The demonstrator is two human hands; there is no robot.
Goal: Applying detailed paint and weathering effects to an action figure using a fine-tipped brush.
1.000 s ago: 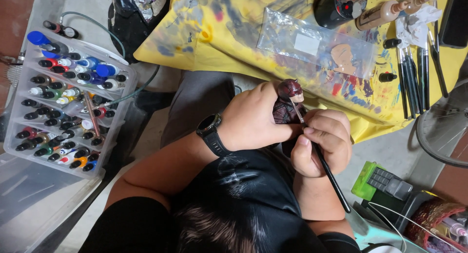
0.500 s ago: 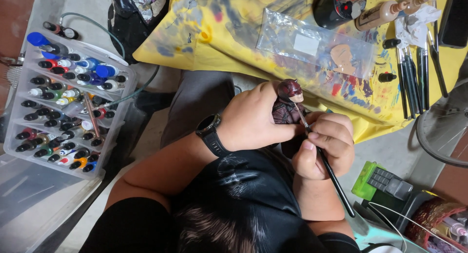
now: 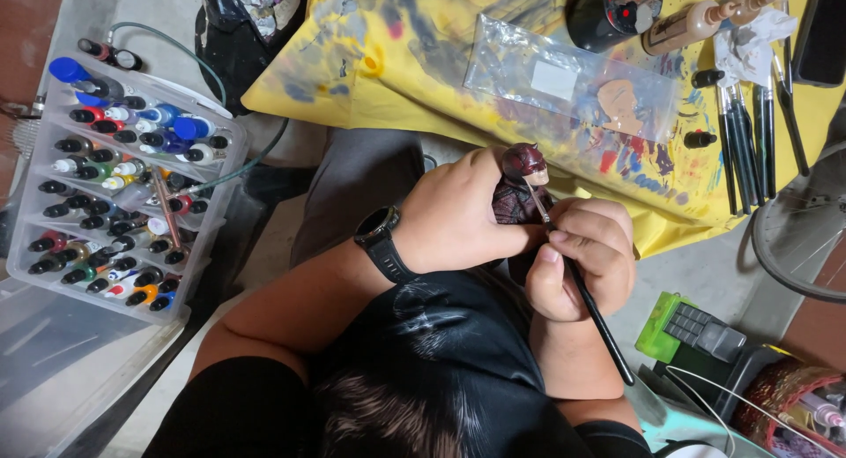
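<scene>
cloth: yellow paint-stained cloth (image 3: 414,96) is covering the table, landmark for all below
paint rack: clear rack of small paint bottles (image 3: 115,185) is sitting well left of the cloth
left hand (image 3: 463,215): is closing around the figurine at the cloth's near edge
right hand (image 3: 586,255): is pinching a thin black brush (image 3: 586,299), just below that edge
figurine (image 3: 522,180): dark red, is standing upright in the left hand, brush tip touching its head
</scene>
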